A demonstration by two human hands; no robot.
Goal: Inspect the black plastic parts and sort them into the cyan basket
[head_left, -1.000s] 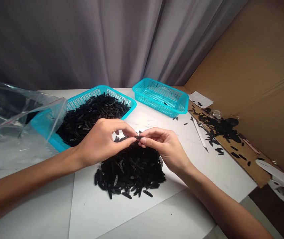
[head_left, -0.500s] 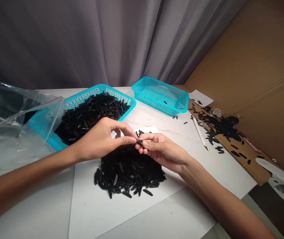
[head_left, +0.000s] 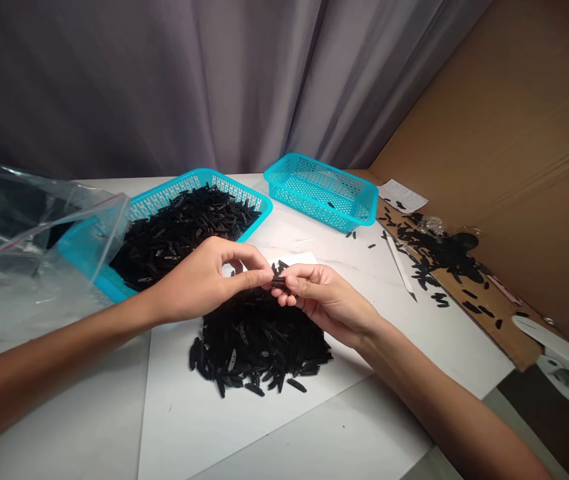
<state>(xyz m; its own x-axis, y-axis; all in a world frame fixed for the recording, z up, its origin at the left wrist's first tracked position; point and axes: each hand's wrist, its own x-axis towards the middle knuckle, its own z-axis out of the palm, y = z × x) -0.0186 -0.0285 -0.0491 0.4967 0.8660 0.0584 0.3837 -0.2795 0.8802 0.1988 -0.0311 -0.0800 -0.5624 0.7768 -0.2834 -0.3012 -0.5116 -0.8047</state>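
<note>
Right hand [head_left: 329,300] shifted, pinching black piece [head_left: 278,283]

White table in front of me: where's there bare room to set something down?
The freest patch is the white sheet in front of the black pile. Another lies between the nearly empty teal basket and the right hand. It's crowded at the heaped teal basket and the cardboard strip littered with black pieces.

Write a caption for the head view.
Bare right hand pinches a small black elongated piece beside the left hand, above a black heap of similar pieces.
</note>
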